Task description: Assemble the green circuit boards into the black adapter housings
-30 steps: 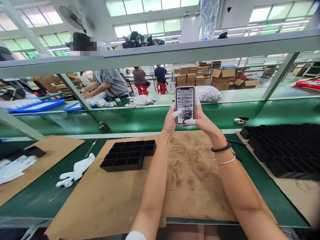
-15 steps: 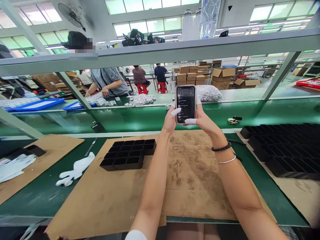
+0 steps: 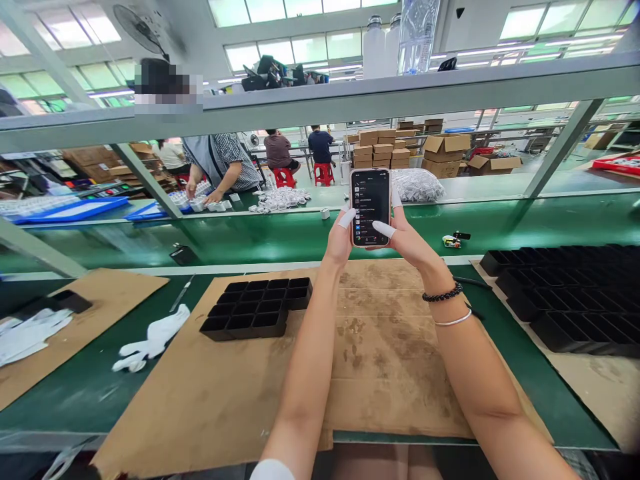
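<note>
A smartphone [image 3: 371, 208] stands upright between my two hands, its screen facing me with a dark list on it. My left hand [image 3: 341, 239] grips its left edge, the thumb in a white finger cot lying on the frame. From the right side my right hand [image 3: 406, 233] holds it too, its white-tipped thumb over the lower part of the screen. The fingers behind the phone are mostly hidden. Below lies a brown cardboard sheet [image 3: 390, 347], with a block of black open boxes [image 3: 257, 308] at its left.
White gloves [image 3: 155, 339] lie left of the cardboard. More black boxes [image 3: 585, 300] sit in rows at the right. A green conveyor belt [image 3: 280, 233] runs behind, carrying small items. Across it a co-worker [image 3: 220, 167] handles white parts. A shelf [image 3: 320, 100] spans above.
The list on the screen has scrolled, and my right thumb has moved up on it. Small items on the belt have shifted left. The co-worker's hands have moved.
</note>
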`<control>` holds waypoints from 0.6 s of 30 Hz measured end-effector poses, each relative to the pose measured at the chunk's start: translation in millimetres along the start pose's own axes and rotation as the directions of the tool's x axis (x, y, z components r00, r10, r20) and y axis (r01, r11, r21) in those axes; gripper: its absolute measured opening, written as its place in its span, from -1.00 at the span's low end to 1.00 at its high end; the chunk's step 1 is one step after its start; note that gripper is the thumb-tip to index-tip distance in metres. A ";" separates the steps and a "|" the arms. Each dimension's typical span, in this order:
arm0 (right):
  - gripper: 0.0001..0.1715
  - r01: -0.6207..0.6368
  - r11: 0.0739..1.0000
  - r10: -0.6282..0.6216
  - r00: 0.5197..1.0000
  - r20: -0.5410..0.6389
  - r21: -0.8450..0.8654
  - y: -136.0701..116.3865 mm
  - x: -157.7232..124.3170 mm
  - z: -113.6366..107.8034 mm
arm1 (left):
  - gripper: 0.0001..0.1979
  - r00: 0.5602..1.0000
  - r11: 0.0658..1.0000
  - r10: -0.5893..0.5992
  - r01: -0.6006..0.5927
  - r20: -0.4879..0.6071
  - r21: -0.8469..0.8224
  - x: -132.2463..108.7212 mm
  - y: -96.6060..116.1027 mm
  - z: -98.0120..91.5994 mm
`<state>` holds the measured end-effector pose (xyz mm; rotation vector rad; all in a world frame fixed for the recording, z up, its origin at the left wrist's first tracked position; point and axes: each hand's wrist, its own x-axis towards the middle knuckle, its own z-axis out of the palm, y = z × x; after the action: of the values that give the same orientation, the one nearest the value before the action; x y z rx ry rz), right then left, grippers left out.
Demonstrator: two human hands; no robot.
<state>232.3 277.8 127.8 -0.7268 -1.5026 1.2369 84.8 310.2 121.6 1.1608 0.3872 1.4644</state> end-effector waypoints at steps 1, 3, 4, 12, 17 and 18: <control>0.42 -0.007 1.000 0.007 1.000 -0.011 -0.001 0.2 0.3 -0.3 | -0.56 1.000 1.000 -0.001 0.001 -0.001 0.001 0.2 -0.1 0.0; 0.47 -0.010 1.000 0.010 1.000 -0.009 -0.003 0.2 0.2 -1.2 | -0.56 1.000 1.000 0.000 0.000 0.002 0.000 0.9 -0.8 -0.1; 0.54 -0.002 1.000 0.002 1.000 0.009 -0.003 0.0 -0.1 -1.8 | -0.57 1.000 1.000 -0.001 0.001 0.002 0.001 1.3 -1.4 -0.2; 0.78 0.045 0.999 -0.047 0.993 0.106 0.016 -2.2 -3.2 1.5 | -0.76 0.991 1.000 -0.015 0.015 -0.132 -0.001 5.0 -5.8 0.3; 0.77 0.026 1.000 -0.027 0.993 0.118 0.012 1.4 -1.6 9.4 | -0.62 0.984 0.998 -0.063 0.068 -0.168 0.020 7.3 -3.8 -3.8; 0.77 0.034 0.999 -0.034 0.992 0.122 0.009 2.3 -1.1 10.7 | -0.58 0.983 0.997 -0.065 0.071 -0.174 0.027 7.6 -3.4 -4.9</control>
<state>222.2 273.9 125.7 -0.6278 -1.6025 1.2795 83.9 319.7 120.0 1.0395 0.5678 1.5080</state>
